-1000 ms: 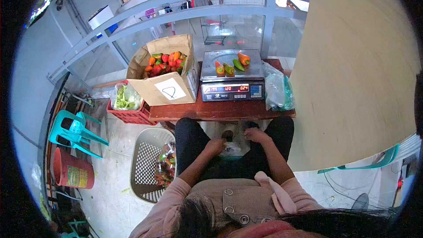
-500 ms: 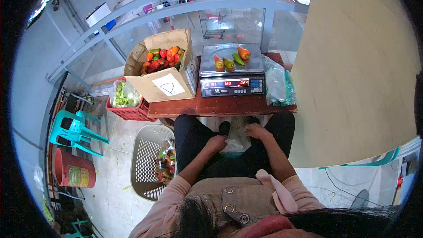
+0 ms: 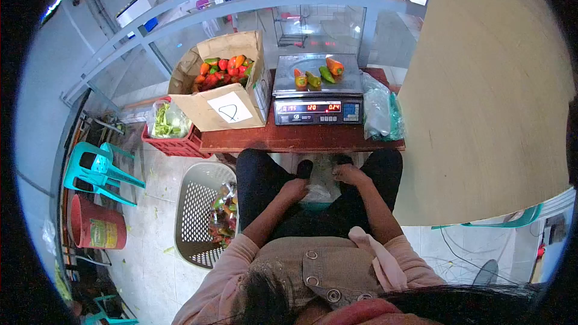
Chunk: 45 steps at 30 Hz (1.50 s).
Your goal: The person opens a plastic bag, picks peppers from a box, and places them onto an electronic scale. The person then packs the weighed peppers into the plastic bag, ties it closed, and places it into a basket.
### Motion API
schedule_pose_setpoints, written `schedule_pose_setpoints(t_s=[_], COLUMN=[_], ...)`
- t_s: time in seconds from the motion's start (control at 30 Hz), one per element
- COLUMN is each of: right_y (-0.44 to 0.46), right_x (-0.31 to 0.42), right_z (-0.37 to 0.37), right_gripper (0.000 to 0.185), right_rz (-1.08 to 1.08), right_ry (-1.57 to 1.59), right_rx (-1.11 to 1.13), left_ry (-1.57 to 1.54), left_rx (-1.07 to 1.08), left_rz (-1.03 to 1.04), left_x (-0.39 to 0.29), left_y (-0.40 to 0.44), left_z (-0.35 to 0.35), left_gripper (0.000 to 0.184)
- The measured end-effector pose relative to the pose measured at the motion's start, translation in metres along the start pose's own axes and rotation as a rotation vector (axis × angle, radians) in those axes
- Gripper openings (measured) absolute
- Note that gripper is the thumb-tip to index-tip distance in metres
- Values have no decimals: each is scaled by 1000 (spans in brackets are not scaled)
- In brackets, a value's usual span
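Between my knees hangs a clear plastic bag (image 3: 322,188). My left hand (image 3: 294,189) is closed on its left side, and my right hand (image 3: 351,174) is closed at its upper right. Whatever the bag may hold cannot be made out. In front, a digital scale (image 3: 318,117) bears several peppers (image 3: 326,73), orange and green, on its metal plate. An open cardboard box (image 3: 201,111) full of red, orange and green peppers stands left of the scale. Folded plastic bags (image 3: 378,108) lie right of it.
The brown table (image 3: 301,138) is before my knees. A beige basket (image 3: 195,216) with bagged peppers is on the floor at left, near a red crate (image 3: 180,144) with bagged greens, teal chairs (image 3: 96,168) and a red bucket (image 3: 96,222). A wooden panel (image 3: 481,102) stands at right.
The camera view has shifted slightly, so the table and scale appear higher. The bag hangs more spread out between my hands. The peppers on the scale have not moved.
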State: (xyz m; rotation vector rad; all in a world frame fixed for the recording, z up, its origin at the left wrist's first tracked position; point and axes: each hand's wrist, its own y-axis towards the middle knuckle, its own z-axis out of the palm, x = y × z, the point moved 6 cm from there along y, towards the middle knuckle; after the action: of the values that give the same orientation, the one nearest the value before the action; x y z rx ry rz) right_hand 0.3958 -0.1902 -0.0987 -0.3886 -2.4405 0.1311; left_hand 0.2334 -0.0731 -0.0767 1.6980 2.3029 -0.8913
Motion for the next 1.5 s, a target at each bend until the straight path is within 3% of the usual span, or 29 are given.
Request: schedule_pose_setpoints(t_s=[0.03,0.13,0.57,0.67,0.73,0.93,1.03,1.23,1.33,1.5], right_y=[1,-1,2,1,-1,-2,-2,-5,-10,-9], right_x=[-1,-9,-4,3,4,8,7,14,13,27], right_z=[1,2,3,-2,-4,-7,-7,-10,-7,-13], right_gripper=[30,30,29,30,30,31,33,31,30,32], right_rz=[-39,184,113,146,214,109,183,127,330,216], right_ry=[-37,143,-20,34,38,22,38,6,256,1], right_rx=[-23,81,35,82,106,31,67,76,247,203], left_ry=[-11,-46,11,-37,-26,-44,-50,-15,-29,1], left_rx=[4,-34,9,-153,-114,-98,-72,-58,-64,-16], left_rz=[-9,24,-10,112,80,93,40,42,20,8], left_x=[3,3,-1,17,11,8,-4,6,8,0], left_y=[3,-1,-1,9,5,3,-5,3,5,-1], left_z=[3,2,-1,18,11,8,-6,7,10,1], left_gripper=[34,35,34,31,29,28,29,31,31,30])
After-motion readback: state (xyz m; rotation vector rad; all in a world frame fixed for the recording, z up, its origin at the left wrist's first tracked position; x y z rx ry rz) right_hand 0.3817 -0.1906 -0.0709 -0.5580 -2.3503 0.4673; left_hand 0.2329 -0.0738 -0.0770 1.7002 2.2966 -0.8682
